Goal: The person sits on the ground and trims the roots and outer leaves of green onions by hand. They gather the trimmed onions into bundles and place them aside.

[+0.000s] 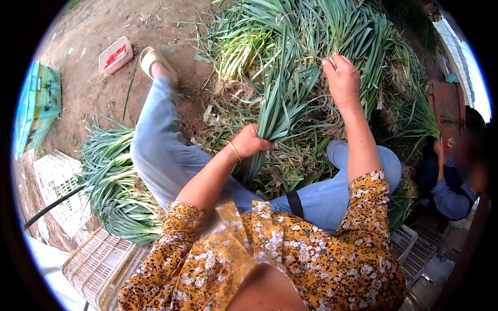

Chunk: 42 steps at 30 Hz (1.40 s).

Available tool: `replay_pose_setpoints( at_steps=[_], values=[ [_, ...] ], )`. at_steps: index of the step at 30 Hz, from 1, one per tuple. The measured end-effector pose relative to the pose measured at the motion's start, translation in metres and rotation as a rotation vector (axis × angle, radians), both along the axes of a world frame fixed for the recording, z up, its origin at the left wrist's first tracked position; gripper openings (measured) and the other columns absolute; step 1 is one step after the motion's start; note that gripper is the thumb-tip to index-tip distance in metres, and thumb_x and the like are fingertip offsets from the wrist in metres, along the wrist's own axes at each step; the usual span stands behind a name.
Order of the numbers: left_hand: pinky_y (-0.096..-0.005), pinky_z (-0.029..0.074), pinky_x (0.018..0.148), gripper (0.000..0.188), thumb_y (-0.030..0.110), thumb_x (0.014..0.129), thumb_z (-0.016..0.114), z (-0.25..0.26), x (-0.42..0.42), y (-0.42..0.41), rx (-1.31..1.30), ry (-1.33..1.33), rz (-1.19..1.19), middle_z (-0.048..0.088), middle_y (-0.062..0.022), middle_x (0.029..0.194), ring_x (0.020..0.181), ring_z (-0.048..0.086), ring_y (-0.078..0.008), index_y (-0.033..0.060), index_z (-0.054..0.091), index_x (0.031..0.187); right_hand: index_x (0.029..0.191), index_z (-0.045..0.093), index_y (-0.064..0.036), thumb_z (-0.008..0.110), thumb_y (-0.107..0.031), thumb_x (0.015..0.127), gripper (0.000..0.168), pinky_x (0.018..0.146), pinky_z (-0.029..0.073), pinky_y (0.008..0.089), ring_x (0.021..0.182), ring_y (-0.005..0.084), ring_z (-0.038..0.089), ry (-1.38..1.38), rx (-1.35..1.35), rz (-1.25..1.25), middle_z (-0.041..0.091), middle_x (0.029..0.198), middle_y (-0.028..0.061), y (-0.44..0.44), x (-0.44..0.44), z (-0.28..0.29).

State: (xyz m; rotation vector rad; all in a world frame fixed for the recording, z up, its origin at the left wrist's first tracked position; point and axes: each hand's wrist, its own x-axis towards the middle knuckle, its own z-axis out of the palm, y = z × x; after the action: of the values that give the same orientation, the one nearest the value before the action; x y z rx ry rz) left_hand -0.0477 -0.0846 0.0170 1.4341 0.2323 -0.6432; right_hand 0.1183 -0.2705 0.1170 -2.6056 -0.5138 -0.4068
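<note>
My left hand (pixel 251 144) is closed around a bunch of long flat-leaved allium greens (pixel 272 101), like young leeks or green garlic. The bunch slants across the middle of the view, leaves fanning out above and below my fist. To its right is my right hand (pixel 342 83), with thumb and forefinger pinched on what looks like a thin strand; its far end is lost among the leaves. Just beyond both hands lies a large heap of the same greens (pixel 342 27), some with pale stems and roots showing. Loose trimmed leaves (pixel 284 171) litter the ground between my legs.
Bundled greens (pixel 120 186) lie beside my leg at left. Around them are plastic crates (pixel 99 256), a white crate (pixel 62 186) and a turquoise crate (pixel 39 103). A pink tub (pixel 116 55) holds red items. At right, another person's hand (pixel 439 149) holds greens.
</note>
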Motion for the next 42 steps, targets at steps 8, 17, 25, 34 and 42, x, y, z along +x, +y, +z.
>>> replay_pose_setpoints(
  at_steps=[8,17,25,34,42],
  values=[
    [-0.0276,0.047,0.070,0.032,0.008,0.065,0.071,0.003,-0.008,0.005,-0.025,-0.090,-0.006,0.065,-0.0045,0.080,0.072,0.057,-0.0111,0.0011,0.063,0.095,0.099,0.060,-0.006,0.059,-0.008,0.077,0.022,0.098,0.036,0.0384,0.110,0.0286,0.047,0.098,0.185,0.223,0.055,0.114,0.0106,0.036,-0.019,-0.012],
    [-0.0337,0.049,0.067,0.038,0.022,0.063,0.067,-0.009,-0.006,-0.014,0.589,-0.108,-0.183,0.065,-0.0151,0.076,0.070,0.064,-0.0250,0.0038,0.063,0.096,0.083,0.058,-0.005,0.065,-0.010,0.073,0.013,0.081,0.042,0.0360,0.081,0.0258,0.056,-0.017,-0.017,0.727,0.061,0.082,0.0068,0.057,-0.049,0.018],
    [-0.0359,0.049,0.068,0.039,0.026,0.062,0.067,-0.013,-0.007,-0.013,0.623,-0.083,-0.231,0.065,-0.0180,0.076,0.073,0.064,-0.0303,0.0044,0.063,0.095,0.089,0.062,-0.009,0.066,-0.009,0.069,0.020,0.092,0.035,0.0427,0.091,0.0244,0.052,0.289,-0.300,0.747,0.058,0.082,0.0053,0.038,-0.044,-0.025],
    [-0.0370,0.049,0.069,0.039,0.027,0.063,0.067,-0.007,-0.004,-0.015,0.638,-0.060,-0.228,0.064,-0.0208,0.077,0.074,0.064,-0.0327,-0.0017,0.063,0.088,0.078,0.058,-0.006,0.059,-0.012,0.077,0.006,0.075,0.044,0.0380,0.084,0.0283,0.053,0.109,-0.183,0.400,0.058,0.080,0.0087,0.043,-0.053,-0.058],
    [-0.0387,0.048,0.073,0.038,0.028,0.064,0.066,-0.005,-0.003,-0.012,0.653,-0.027,-0.259,0.063,-0.0224,0.083,0.080,0.063,-0.0345,-0.0025,0.062,0.087,0.080,0.065,-0.008,0.063,-0.032,0.078,0.024,0.087,0.032,0.0345,0.080,0.0224,0.053,0.465,-0.256,0.533,0.060,0.079,0.0055,0.038,-0.055,-0.036]
  ],
)
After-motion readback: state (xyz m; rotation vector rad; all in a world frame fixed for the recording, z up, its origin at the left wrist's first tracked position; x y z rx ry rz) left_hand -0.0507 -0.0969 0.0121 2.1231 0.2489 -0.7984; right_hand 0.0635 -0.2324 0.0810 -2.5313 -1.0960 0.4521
